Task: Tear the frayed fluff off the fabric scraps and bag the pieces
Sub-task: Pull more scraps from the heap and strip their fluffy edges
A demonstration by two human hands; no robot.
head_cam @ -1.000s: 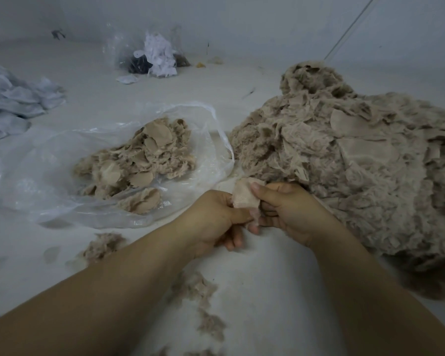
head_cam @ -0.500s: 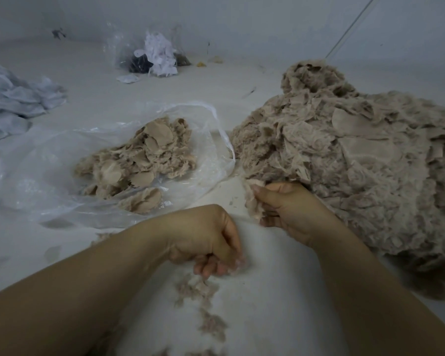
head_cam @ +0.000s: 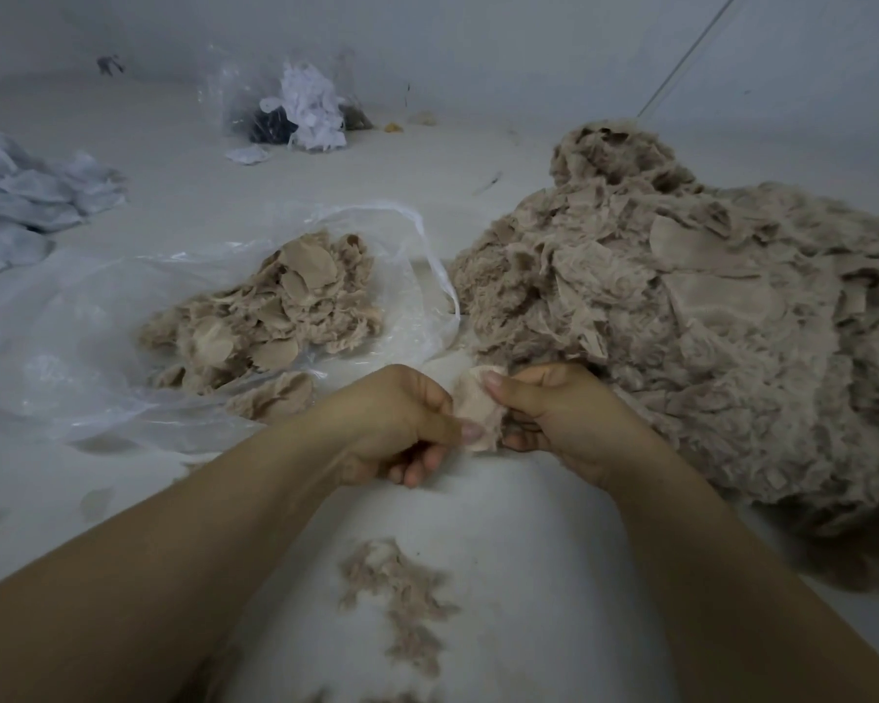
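1. Beige fabric scrap (head_cam: 478, 413) sits between both hands, held above the pale work surface (head_cam: 529, 525).
2. Left hand (head_cam: 402, 423) pinches the scrap's lower left edge between thumb and curled fingers.
3. Right hand (head_cam: 559, 413) grips the scrap's right side, thumb on top, fingers curled beneath.
4. Large heap of scraps (head_cam: 706, 347) lies just beside the right hand.
5. Clear plastic bag (head_cam: 72, 347) lies open to the left, holding a smaller mound of pieces (head_cam: 275, 317).
6. Torn fluff (head_cam: 402, 601) lies scattered on the surface between the forearms.
7. Grey cloth (head_cam: 26, 195) lies at far left; a second bag of white scraps (head_cam: 305, 109) stands at the back.
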